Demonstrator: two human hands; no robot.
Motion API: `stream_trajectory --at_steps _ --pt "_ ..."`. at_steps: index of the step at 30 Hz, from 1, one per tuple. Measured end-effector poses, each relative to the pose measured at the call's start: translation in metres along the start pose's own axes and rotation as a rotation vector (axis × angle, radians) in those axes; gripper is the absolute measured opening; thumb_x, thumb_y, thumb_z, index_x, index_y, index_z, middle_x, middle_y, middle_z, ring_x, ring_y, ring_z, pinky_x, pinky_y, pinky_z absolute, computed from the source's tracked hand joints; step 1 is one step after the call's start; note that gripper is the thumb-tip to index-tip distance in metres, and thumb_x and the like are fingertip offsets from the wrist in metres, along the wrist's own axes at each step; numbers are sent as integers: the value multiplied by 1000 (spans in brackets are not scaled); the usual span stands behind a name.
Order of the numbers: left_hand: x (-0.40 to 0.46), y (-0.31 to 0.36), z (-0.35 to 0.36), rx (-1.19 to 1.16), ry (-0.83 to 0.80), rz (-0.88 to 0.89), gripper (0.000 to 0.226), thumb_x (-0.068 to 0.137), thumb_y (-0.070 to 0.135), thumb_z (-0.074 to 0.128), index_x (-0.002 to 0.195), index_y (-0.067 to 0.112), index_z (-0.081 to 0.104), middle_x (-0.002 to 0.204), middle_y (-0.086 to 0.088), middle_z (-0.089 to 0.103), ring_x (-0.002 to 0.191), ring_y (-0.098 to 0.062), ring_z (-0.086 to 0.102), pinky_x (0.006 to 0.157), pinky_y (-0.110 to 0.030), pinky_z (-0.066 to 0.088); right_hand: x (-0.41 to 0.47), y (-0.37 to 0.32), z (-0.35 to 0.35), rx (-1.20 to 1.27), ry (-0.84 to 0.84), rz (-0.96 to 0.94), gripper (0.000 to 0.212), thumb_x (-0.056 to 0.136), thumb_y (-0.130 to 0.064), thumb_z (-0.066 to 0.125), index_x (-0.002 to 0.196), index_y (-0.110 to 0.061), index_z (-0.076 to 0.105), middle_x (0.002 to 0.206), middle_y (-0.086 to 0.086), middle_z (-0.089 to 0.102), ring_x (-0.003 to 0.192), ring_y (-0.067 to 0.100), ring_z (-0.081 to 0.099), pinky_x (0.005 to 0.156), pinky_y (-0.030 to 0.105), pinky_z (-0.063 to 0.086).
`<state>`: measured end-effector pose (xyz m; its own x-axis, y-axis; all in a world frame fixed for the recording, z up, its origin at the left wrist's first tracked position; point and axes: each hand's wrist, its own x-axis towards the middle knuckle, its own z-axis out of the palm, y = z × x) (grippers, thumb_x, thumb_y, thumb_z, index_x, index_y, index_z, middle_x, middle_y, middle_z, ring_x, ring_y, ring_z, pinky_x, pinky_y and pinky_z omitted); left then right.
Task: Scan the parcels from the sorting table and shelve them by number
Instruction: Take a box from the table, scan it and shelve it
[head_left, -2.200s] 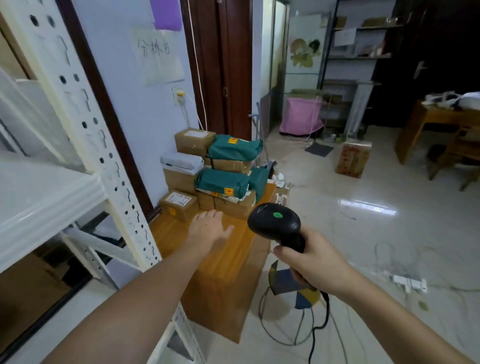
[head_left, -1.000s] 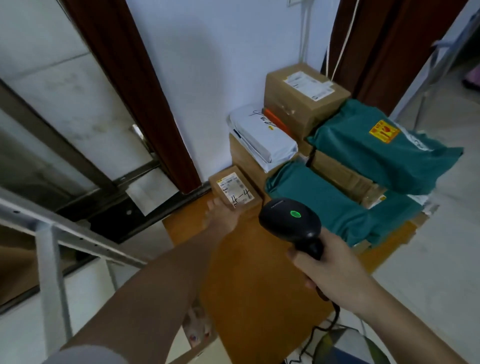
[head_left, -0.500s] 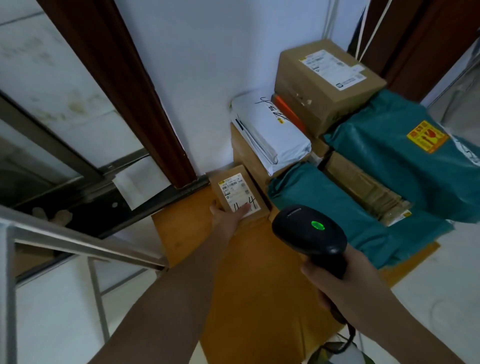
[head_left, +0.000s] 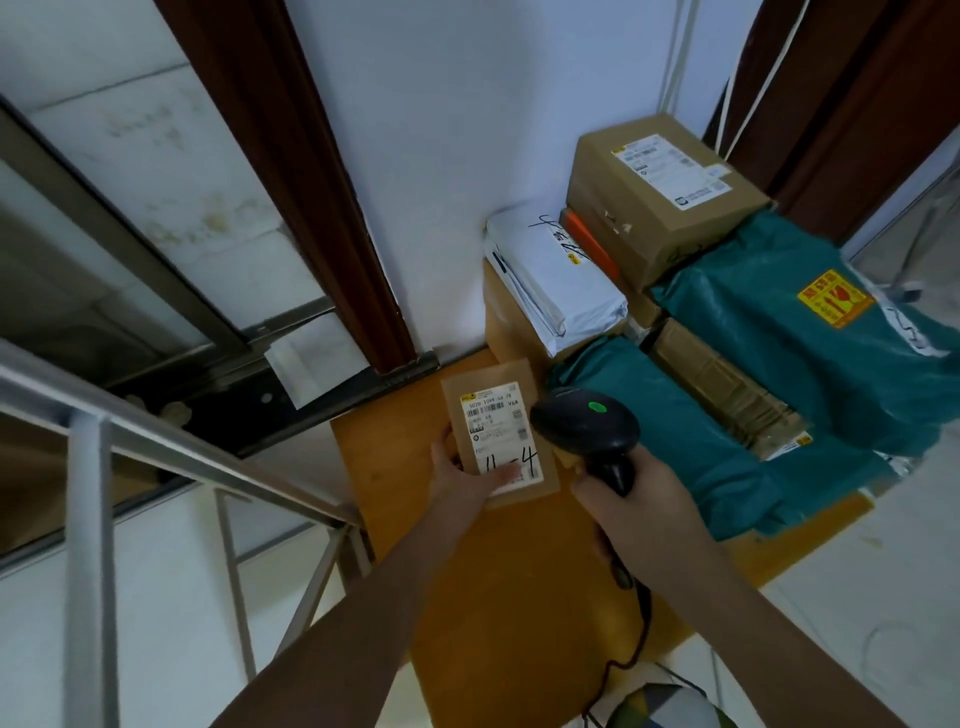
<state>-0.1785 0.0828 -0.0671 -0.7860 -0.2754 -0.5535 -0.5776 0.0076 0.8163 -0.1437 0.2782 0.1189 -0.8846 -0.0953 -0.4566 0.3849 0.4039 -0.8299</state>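
Parcel (head_left: 500, 434), small and brown, sits on the wooden sorting table (head_left: 498, 597), just left of the stacked pile. Its white label faces up; the handwritten mark reads "11-4". Your left hand (head_left: 460, 480) holds it at the near left corner, thumb pressed flat across the label's lower edge, fingers wrapped along the left side. Your right hand (head_left: 631, 493) grips the handle of the black scanner (head_left: 584, 428), fingers curled tight round it; the scanner head hovers just right of the parcel, over its right edge, a green light lit on top. Its cable (head_left: 631, 644) trails off the near side of the table.

Right of the parcel: teal mailer bags (head_left: 691, 431), brown cartons (head_left: 660, 202) and a white mailer bag (head_left: 558, 280), stacked against the wall. Left of the parcel: grey metal shelf frame (head_left: 93, 545).
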Motion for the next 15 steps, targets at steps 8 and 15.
stream_trajectory --at_steps 8,15 --pt "-48 28 -6 -7 -14 190 120 68 14 99 160 32 24 129 12 61 103 1 66 71 -15 59 -26 -21 26 2 34 -35 8 95 -21 60 92 -26 55 59 4 57 42 12 57 46 27 49" --pt "-78 36 -8 -7 -28 172 122 69 19 99 161 32 21 126 9 61 101 -1 64 64 -11 56 -60 -26 23 -16 72 -82 10 96 -22 59 101 -29 55 59 5 61 45 15 62 47 27 51"
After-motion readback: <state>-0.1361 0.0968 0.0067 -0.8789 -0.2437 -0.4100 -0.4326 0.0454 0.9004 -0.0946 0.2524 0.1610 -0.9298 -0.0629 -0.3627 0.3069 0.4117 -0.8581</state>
